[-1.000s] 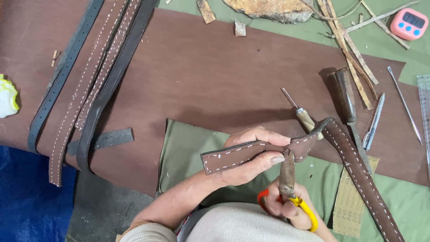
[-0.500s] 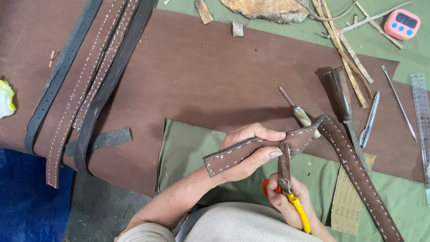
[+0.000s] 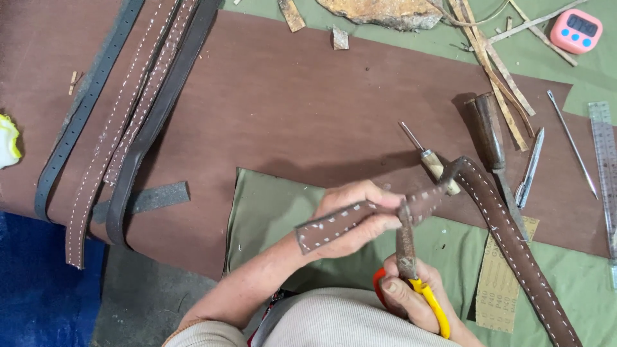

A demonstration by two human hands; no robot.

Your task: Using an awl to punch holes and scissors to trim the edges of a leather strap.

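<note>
My left hand (image 3: 357, 215) pinches a brown stitched leather strap (image 3: 508, 238) near its end, holding it up above the table. The strap bends at the right and runs down toward the lower right corner. My right hand (image 3: 411, 299) grips pliers (image 3: 411, 263) with red and yellow handles; their dark jaws point up and meet the strap just right of my left fingers. White stitches run along both edges of the strap.
Several long leather straps (image 3: 122, 122) lie at the left on a brown leather sheet (image 3: 289, 103). An awl (image 3: 427, 154), a dark-handled tool (image 3: 488, 128), a metal needle tool (image 3: 572, 141), a ruler (image 3: 604, 160), a pink timer (image 3: 576, 29) and scraps lie at the right.
The strap end in my left hand has dropped slightly and tilted; the pliers stay at the strap. The view has shifted a little.
</note>
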